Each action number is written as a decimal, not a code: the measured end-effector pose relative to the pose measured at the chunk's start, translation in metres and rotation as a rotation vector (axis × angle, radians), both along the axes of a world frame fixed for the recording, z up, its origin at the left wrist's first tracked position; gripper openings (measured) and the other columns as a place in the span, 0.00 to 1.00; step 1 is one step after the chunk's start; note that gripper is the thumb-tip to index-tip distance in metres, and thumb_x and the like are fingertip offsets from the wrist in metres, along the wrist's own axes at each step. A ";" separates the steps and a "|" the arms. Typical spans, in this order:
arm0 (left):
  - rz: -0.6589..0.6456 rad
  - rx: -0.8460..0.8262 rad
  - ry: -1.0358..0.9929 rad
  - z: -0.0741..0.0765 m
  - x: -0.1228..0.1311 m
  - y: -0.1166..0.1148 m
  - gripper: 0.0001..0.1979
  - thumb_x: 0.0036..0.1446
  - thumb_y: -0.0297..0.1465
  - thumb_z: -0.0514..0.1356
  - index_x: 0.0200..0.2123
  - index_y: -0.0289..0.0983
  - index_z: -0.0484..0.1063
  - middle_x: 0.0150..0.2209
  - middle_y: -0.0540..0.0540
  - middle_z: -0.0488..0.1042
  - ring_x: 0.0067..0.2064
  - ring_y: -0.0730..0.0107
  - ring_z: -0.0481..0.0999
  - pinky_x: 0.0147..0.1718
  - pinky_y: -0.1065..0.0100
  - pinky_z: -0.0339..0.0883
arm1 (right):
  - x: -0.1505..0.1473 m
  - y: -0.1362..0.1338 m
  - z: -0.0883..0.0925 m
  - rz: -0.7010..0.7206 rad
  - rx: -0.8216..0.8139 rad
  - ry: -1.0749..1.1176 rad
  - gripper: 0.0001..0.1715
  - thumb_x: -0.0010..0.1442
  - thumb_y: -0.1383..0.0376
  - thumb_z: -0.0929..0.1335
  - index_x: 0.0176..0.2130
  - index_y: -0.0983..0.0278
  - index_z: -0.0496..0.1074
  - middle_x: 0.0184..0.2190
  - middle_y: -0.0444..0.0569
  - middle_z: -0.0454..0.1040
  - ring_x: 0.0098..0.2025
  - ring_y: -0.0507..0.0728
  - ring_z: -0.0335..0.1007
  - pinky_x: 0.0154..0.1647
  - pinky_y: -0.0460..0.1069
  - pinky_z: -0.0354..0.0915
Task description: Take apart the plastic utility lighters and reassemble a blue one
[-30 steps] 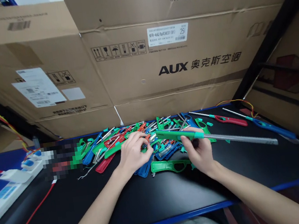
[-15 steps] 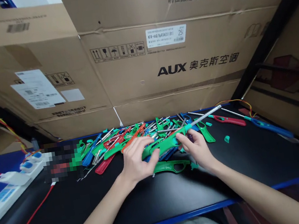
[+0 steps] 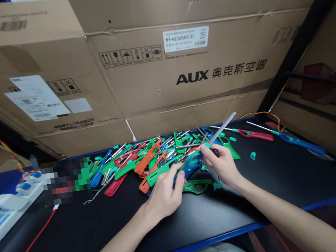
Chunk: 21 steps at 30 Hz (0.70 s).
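Observation:
Both hands hold one long-nosed lighter [image 3: 192,162] above the heap of parts. Its handle looks blue with green along the edge, and its metal tube [image 3: 223,128] points up and to the right. My left hand [image 3: 168,192] is closed around the handle's lower end, thumb on top. My right hand [image 3: 221,162] pinches the front end by the tube's base. A dark rounded thing [image 3: 215,152] shows among the right fingers, its kind unclear. Just below lies an open green handle shell [image 3: 199,186], a small teal piece [image 3: 217,186] beside it.
A heap of lighter shells and tubes [image 3: 129,162] lies along the back. A red lighter [image 3: 256,135], a blue lighter [image 3: 301,143] and a teal cap [image 3: 253,155] lie right. Behind stands a large cardboard box [image 3: 151,99]. A power strip [image 3: 14,214] with cables lies left.
The lighter has turned in my hands: its green side faced me before, and now blue shows. Its tube tip has swung up and left. My left hand has moved right and down, uncovering orange and green shells.

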<state>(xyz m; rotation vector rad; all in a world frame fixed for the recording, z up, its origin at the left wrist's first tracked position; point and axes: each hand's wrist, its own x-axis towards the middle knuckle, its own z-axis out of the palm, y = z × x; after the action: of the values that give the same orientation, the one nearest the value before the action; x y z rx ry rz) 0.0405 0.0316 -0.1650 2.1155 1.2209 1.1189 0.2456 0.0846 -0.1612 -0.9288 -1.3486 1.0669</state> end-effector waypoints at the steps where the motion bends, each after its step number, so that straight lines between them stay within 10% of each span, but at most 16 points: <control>1: -0.029 -0.153 -0.085 0.002 0.003 -0.003 0.14 0.71 0.39 0.49 0.48 0.38 0.70 0.28 0.49 0.78 0.22 0.73 0.74 0.23 0.72 0.66 | 0.001 0.001 0.001 -0.013 0.016 -0.018 0.28 0.60 0.45 0.73 0.27 0.67 0.74 0.17 0.42 0.61 0.22 0.48 0.55 0.22 0.44 0.55; 6: -0.121 -0.666 -0.378 0.012 0.019 -0.015 0.23 0.65 0.53 0.54 0.32 0.39 0.64 0.18 0.56 0.67 0.14 0.81 0.59 0.14 0.77 0.50 | 0.006 -0.004 0.010 0.079 0.149 -0.091 0.35 0.60 0.49 0.73 0.16 0.65 0.58 0.16 0.41 0.56 0.21 0.46 0.50 0.23 0.44 0.53; 10: -0.156 -0.659 -0.455 0.015 0.025 -0.016 0.27 0.62 0.54 0.58 0.25 0.37 0.63 0.15 0.56 0.64 0.14 0.82 0.57 0.16 0.77 0.48 | 0.009 -0.005 0.014 0.145 0.112 -0.098 0.36 0.60 0.50 0.72 0.15 0.65 0.56 0.15 0.41 0.52 0.20 0.46 0.46 0.22 0.45 0.49; 16: -0.140 -0.650 -0.448 0.017 0.020 -0.013 0.29 0.61 0.54 0.60 0.20 0.36 0.64 0.14 0.53 0.64 0.15 0.82 0.58 0.16 0.76 0.47 | 0.036 0.023 0.025 -0.243 -0.025 0.203 0.33 0.50 0.52 0.78 0.18 0.63 0.55 0.16 0.37 0.48 0.18 0.45 0.41 0.17 0.44 0.42; 21: -0.150 -0.687 -0.441 0.019 0.021 -0.009 0.29 0.59 0.55 0.60 0.21 0.36 0.65 0.14 0.54 0.64 0.14 0.82 0.58 0.15 0.76 0.45 | 0.063 0.040 0.035 -0.260 -0.023 0.255 0.34 0.48 0.56 0.79 0.15 0.63 0.54 0.14 0.37 0.48 0.16 0.44 0.41 0.17 0.44 0.40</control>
<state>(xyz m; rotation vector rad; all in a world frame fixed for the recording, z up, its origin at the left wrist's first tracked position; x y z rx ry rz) 0.0613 0.0222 -0.1461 1.3338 1.0168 0.8655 0.3082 0.1242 -0.1262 -0.9226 -0.9793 0.9645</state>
